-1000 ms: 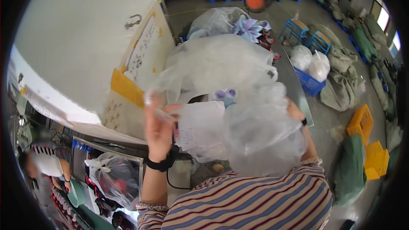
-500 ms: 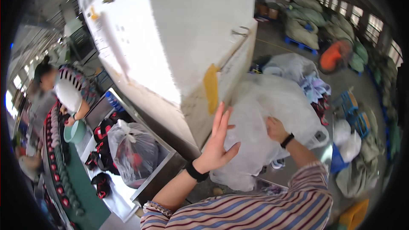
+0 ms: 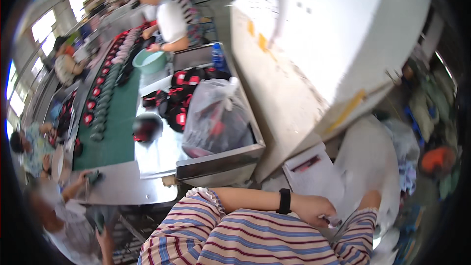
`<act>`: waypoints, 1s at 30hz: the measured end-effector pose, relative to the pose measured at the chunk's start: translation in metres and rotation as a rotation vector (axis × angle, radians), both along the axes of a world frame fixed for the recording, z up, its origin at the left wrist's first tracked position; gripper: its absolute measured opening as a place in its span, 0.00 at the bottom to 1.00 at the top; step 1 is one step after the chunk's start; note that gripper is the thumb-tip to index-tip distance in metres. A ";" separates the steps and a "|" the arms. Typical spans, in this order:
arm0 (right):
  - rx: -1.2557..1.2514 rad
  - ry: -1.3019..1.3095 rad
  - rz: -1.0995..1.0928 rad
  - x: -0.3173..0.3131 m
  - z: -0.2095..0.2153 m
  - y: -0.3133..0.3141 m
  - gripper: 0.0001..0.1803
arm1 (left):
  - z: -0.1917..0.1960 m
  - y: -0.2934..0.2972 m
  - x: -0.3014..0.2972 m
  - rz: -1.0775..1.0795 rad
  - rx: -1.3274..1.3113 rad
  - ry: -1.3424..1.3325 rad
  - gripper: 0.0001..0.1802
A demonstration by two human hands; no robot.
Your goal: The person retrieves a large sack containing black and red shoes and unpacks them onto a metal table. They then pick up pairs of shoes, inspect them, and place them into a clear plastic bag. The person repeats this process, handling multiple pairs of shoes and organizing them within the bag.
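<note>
My left hand [image 3: 316, 211], with a black band at the wrist, is low in front of my striped clothing. Its fingers are curled in around something small and pale, too blurred to name. My right forearm [image 3: 370, 200] reaches from its sleeve toward a large, cloudy plastic bag [image 3: 370, 159], and that hand's fingers are hidden. Just beyond my left hand is a white sheet or flat pack [image 3: 314, 171] bearing a dark red picture; I cannot tell which it is.
A white pillar [image 3: 294, 93] stands ahead. To its left, a metal-edged table [image 3: 221, 163] holds a tied clear bag [image 3: 216, 122] and black-and-red pieces [image 3: 179, 110]. A green conveyor belt [image 3: 120, 118] carries rows of rounded pieces. Co-workers sit or stand along it, near a pale green basin [image 3: 149, 61].
The view has swung left, bringing more of the belt and co-workers in. My left hand has come down from its raised, spread position and closed. The white sheet or pack now shows beside the bag.
</note>
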State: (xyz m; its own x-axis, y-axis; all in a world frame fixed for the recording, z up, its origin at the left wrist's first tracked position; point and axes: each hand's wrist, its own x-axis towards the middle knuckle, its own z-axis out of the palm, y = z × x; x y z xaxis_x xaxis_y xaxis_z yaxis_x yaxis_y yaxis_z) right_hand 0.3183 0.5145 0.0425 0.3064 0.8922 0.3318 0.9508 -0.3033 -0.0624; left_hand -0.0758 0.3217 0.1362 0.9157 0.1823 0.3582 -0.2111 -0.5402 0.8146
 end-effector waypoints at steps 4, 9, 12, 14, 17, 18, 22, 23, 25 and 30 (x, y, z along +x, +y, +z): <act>-0.059 -0.003 -0.108 0.025 -0.001 -0.020 0.21 | 0.010 0.014 -0.077 0.581 0.323 -0.271 0.23; -0.054 0.034 -0.133 0.034 0.009 -0.040 0.21 | 0.047 0.054 -0.231 1.298 0.519 0.010 0.35; 0.027 0.056 -0.042 0.018 0.004 -0.074 0.21 | 0.003 0.086 -0.317 1.443 0.663 0.530 0.37; 0.018 0.146 0.172 -0.003 0.006 -0.114 0.21 | -0.030 0.081 -0.342 1.351 0.707 1.065 0.34; -0.184 0.275 0.421 0.023 0.019 -0.196 0.28 | -0.043 0.107 -0.367 1.375 0.576 1.180 0.16; -0.324 0.606 0.228 -0.001 0.039 -0.208 0.27 | -0.038 0.105 -0.383 1.418 0.535 1.198 0.14; 0.225 0.719 0.310 -0.070 0.134 -0.247 0.16 | -0.032 0.084 -0.439 1.425 0.550 1.121 0.12; 0.424 0.590 0.453 -0.059 0.147 -0.254 0.16 | -0.030 0.078 -0.451 1.360 0.587 1.015 0.11; 0.655 0.780 0.398 -0.167 0.199 -0.262 0.14 | -0.032 0.076 -0.485 1.488 0.608 0.664 0.08; 0.320 0.768 0.789 -0.260 0.235 -0.207 0.10 | 0.050 0.030 -0.505 1.772 0.355 -0.004 0.04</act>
